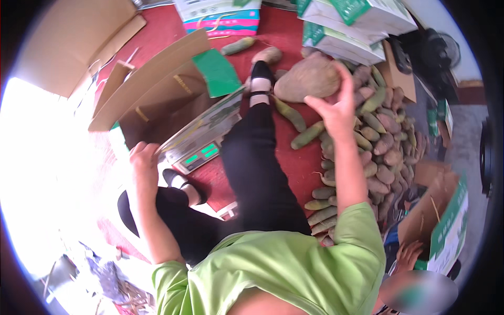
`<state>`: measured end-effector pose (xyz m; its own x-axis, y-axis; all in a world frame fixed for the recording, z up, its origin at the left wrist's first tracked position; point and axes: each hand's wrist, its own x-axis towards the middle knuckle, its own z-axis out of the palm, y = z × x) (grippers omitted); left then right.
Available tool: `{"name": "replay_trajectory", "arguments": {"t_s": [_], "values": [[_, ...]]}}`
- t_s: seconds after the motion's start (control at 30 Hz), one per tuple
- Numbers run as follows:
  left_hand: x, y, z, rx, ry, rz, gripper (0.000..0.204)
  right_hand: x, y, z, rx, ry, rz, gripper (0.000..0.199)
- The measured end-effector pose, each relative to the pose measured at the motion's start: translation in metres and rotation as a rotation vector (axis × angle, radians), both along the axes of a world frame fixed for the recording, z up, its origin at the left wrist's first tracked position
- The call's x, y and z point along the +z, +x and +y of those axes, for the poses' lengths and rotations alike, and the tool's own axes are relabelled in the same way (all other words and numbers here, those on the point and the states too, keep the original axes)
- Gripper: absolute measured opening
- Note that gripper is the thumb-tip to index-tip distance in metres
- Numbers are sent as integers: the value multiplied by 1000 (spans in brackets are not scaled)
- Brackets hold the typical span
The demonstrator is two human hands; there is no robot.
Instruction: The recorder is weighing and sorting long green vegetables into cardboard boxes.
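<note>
My right hand [338, 107] is raised over a heap of long green-brown and purplish tubers [386, 144], its fingers wrapped round the edge of one large rounded brown tuber [307, 79]. My left hand [143, 157] grips the near edge of an open brown cardboard box [157, 100] with a green flap. The box rests on a weighing scale [202, 153] with a lit green display. My legs in black trousers [252, 157] stretch out between the box and the heap, over a red floor [294, 157].
Stacked white-and-green cartons [357, 23] stand beyond the heap. A flattened brown carton [73, 37] lies far left. Another person's hand [409, 254] holds a green-printed box [446, 231] at the right. A dark fan [436, 52] stands at the far right. Glare washes out the left.
</note>
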<state>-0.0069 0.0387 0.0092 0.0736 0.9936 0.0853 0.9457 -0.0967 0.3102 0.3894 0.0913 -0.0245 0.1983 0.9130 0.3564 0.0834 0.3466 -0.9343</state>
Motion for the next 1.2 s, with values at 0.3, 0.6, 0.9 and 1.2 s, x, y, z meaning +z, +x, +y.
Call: {"name": "replay_trajectory", "arguments": {"t_s": [0.3,0.6,0.9,1.2], "values": [[13,2,-3,9,-25,78,10,93,-153,63,481,294,-472,76],[22,6,-1,62,-114,158,14,48,-247,62,636,44,-891,55],[18,8,-7,42,-84,187,12,58,-92,39,261,7,-285,34],[7,3,-2,-34,-48,193,12,-213,62,-95,-103,-743,-467,42]]}}
